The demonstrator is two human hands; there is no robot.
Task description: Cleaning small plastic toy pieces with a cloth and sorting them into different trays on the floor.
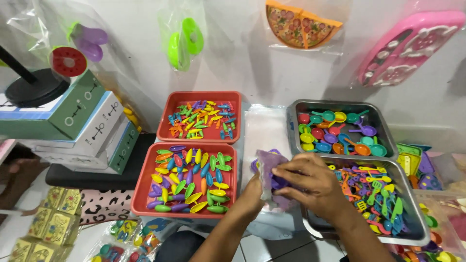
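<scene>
A small clear plastic bag [268, 167] holding purple toy pieces is gripped between both hands in the middle of the view. My left hand [252, 194] holds it from below and behind. My right hand [310, 179] pinches it from the right, fingers curled over the bag. The bag hangs over a sheet of clear plastic [264, 128] between the red trays and the metal trays.
Two red trays hold small coloured toy pieces, near [143, 206] and far [167, 136]. Two metal trays at right hold toy pans [293, 109] and toy utensils [420, 237]. Stacked boxes [92, 131] stand at left. Bagged toys hang on the wall [242, 53].
</scene>
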